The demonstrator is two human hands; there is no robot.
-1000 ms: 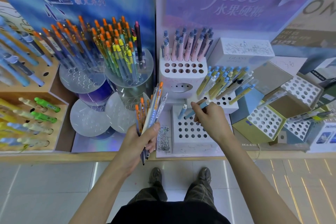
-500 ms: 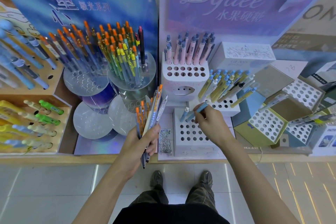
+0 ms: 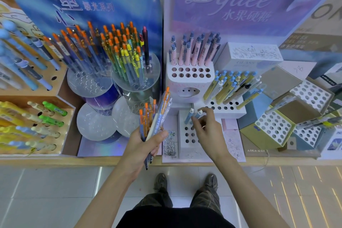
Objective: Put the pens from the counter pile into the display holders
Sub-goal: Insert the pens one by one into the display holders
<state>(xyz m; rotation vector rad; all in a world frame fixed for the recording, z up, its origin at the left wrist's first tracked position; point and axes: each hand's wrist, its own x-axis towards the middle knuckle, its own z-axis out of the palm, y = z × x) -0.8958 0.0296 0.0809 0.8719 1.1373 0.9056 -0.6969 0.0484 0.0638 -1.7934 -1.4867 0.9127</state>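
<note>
Two clear round holders (image 3: 87,85), far left: stocked with upright orange-capped pens (image 3: 111,42). No difference noted from a second before.

Next rightward, left hand (image 3: 146,142): fingers clenched round a mixed bundle of pens (image 3: 156,114), orange clickers up, tips hanging below the counter edge (image 3: 55,161). Held the same as a second earlier, with nothing drawn from it.

Centre, low white perforated holder (image 3: 187,147): carried two blue pens (image 3: 189,117), leaning side by side in its back row, against one a second before. Front rows of holes stayed vacant.

Just right of these, right hand (image 3: 210,131): had pinched the second blue pen while steering it down; now let go, fingertips (image 3: 207,109) spread loose and curled just beside the pen caps, grasping nothing. Could not tell whether the thumb still brushed a barrel.

Further right, stepped white holder (image 3: 238,113) with yellow pens (image 3: 220,90): as before.

Judged: one more pen seated and apparently steady, insertion step closed. Remaining stock sat in the left fist, with no loose pile visible on the counter. Likely next, a fresh pen taken from the bundle and matched to a holder.
</note>
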